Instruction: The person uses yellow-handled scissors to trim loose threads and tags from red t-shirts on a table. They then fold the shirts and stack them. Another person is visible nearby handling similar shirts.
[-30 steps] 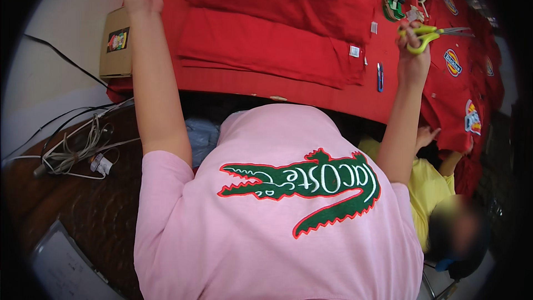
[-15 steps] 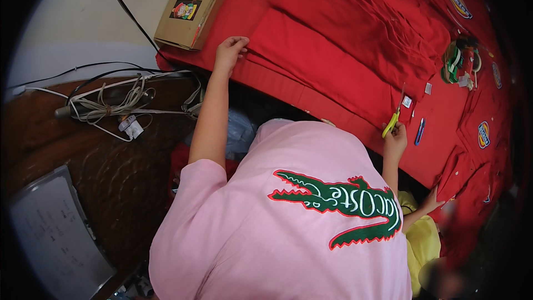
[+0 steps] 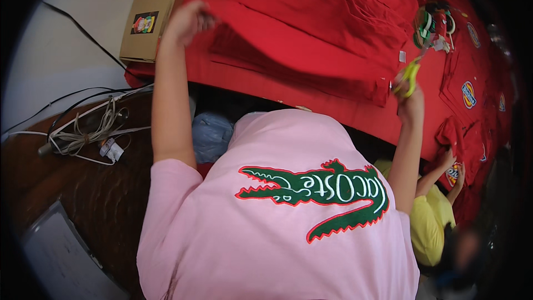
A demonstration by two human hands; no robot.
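Between the two hands, the red cloth [image 3: 277, 39] looks soft and light, best held by its corners; the left hand [image 3: 190, 23] pinches one, the right hand [image 3: 411, 103] curls round yellow-green scissors [image 3: 411, 73].

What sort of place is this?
Most likely a small garment workshop: layers of red cloth lie on a red-topped table, the person's right hand holds scissors with yellow-green handles, and a co-worker in a yellow shirt handles another red piece.
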